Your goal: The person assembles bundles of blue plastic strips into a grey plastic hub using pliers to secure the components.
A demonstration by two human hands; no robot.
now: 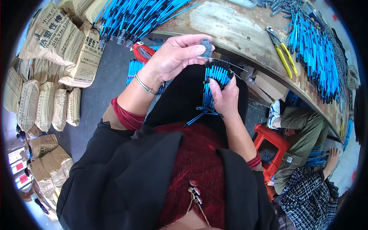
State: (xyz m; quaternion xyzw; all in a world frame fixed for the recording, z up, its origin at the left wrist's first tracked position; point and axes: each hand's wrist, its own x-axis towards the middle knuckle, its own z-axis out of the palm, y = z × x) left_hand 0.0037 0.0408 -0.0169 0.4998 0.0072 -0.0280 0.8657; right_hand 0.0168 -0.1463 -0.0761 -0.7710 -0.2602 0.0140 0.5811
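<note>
Between the thumb and fingers of my left hand is a short grey plastic sleeve, held upright at the table's near edge. My right hand is wrapped round a bundle of thin blue tubes with black ends, just below the sleeve. Several tubes in that bundle stick out loosely at its lower end, over my lap. Fine pale wires cross the top of the bundle, between the two hands. Whether they pass into the sleeve I cannot tell.
On the wooden table lie yellow-handled pliers, a pile of blue tubes and loose grey sleeves. More blue bundles stand at the far left. Paper sacks line the left. A red stool and another person's hand are at right.
</note>
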